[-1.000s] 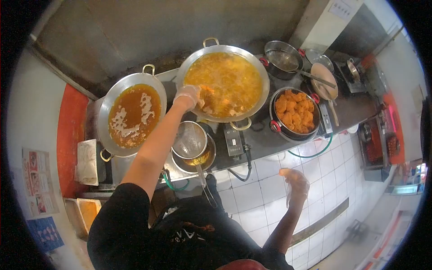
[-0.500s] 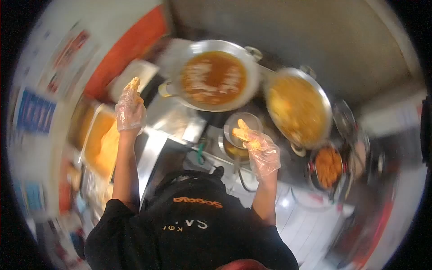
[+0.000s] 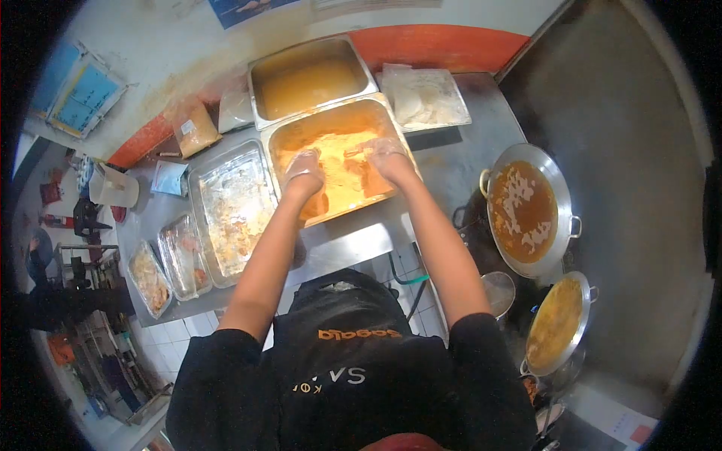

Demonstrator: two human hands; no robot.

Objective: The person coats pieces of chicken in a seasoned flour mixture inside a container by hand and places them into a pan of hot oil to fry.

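Observation:
Both hands wear clear plastic gloves and are inside a steel pan [image 3: 406, 131] of orange-yellow seasoned flour [image 3: 338, 161]. My left hand [image 3: 304, 169] dips into the flour near the pan's left wall; its fingers are partly hidden. At the right side, my right hand [image 3: 387, 155] reaches in with its fingers stretched out to the left, coated with flour. No food piece can be made out in either hand. Behind this pan stands a second steel pan [image 3: 361, 71], which holds yellowish liquid.
Left of the flour stands a clear tray [image 3: 197, 180] with floury scraps, beside smaller containers of raw pieces [image 3: 150, 278]. A white packet [image 3: 429, 98] lies at the back right. Two large woks [image 3: 558, 180] [image 3: 585, 301] of frying oil stand at the right. A pitcher [image 3: 113, 186] is far left.
My view has swung left from the woks to the flour pan. Both hands, which held battered pieces in the air, are now down in the flour; those pieces are no longer visible.

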